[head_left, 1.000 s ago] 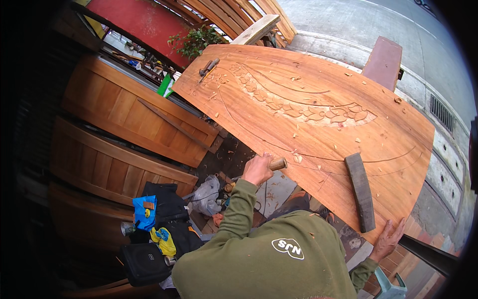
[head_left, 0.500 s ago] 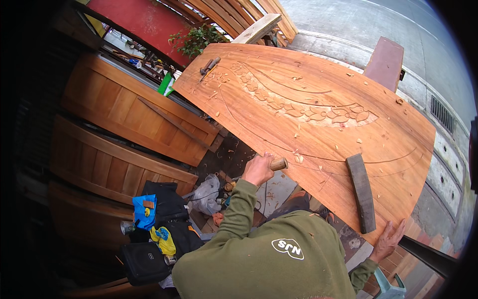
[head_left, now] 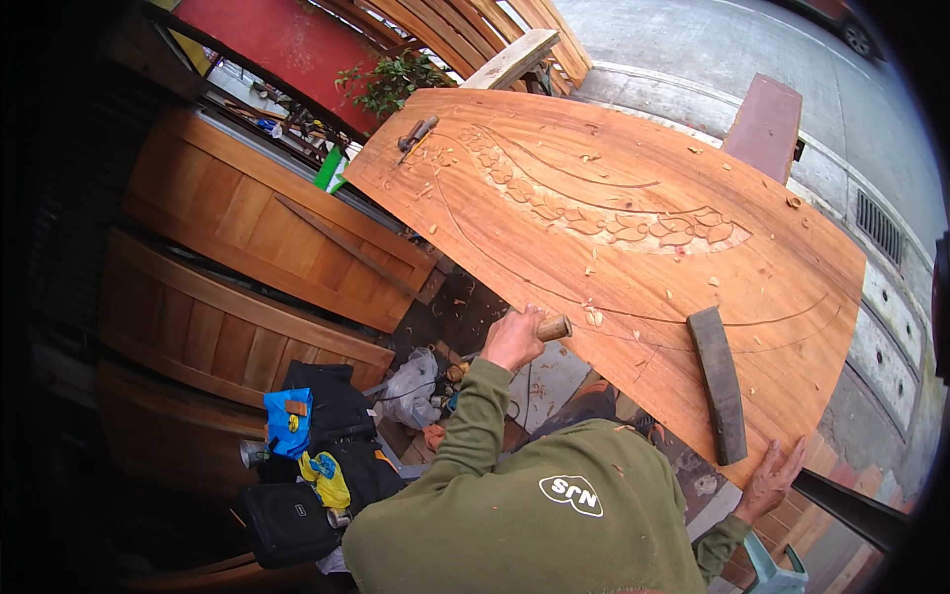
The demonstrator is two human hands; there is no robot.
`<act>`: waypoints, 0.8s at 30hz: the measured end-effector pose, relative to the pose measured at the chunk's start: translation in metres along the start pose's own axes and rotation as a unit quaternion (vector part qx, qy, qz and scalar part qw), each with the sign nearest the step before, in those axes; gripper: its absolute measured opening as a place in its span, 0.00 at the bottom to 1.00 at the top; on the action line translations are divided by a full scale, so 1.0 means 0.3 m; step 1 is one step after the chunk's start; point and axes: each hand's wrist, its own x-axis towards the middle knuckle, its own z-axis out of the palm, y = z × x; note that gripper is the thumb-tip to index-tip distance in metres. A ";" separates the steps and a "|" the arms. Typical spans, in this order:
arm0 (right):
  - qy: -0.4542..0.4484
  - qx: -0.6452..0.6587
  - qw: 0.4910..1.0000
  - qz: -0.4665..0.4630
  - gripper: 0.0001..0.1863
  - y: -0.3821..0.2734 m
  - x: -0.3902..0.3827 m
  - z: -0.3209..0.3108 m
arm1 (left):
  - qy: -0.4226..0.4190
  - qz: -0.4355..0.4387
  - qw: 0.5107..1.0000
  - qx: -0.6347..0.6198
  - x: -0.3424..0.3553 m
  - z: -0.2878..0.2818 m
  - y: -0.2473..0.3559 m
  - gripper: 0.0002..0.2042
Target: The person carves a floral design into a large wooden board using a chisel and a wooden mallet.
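Note:
A large wooden panel [head_left: 633, 287] carries a carved band of leaves and flowers, with curved grooves and loose shavings around it. At its near edge, my left hand [head_left: 512, 339] is closed around a short round wooden handle [head_left: 555, 328]; any part beyond the grip is hidden. My right hand [head_left: 771, 481] lies on the near right corner of the panel, fingers stretched out and holding nothing. Left of that hand, a long dark wooden block [head_left: 717, 386] rests on the panel. Several hand tools [head_left: 418, 135] lie together at the panel's far left end.
Panelled wooden doors [head_left: 267, 223] lean at the left. Below them are a black speaker [head_left: 289, 523], a blue bag [head_left: 287, 421] and a clear plastic bag [head_left: 410, 386]. A brown plank [head_left: 765, 127] juts out beyond the panel toward the road [head_left: 693, 45]. A plant [head_left: 391, 79] stands at the far left.
A vehicle has come into sight on the road at the top right. Both hands, the handle and the panel stay practically where they were.

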 end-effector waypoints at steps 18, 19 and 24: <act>0.002 0.005 1.000 -0.002 0.32 0.002 0.001 0.001 | 0.004 0.002 1.000 -0.001 0.002 0.008 -0.009 0.24; 0.002 0.005 1.000 -0.002 0.32 0.004 0.001 0.001 | 0.003 -0.001 1.000 -0.001 0.001 0.004 -0.005 0.25; 0.000 0.010 1.000 0.004 0.32 0.004 -0.001 0.000 | -0.004 -0.004 1.000 0.004 0.008 0.005 -0.006 0.24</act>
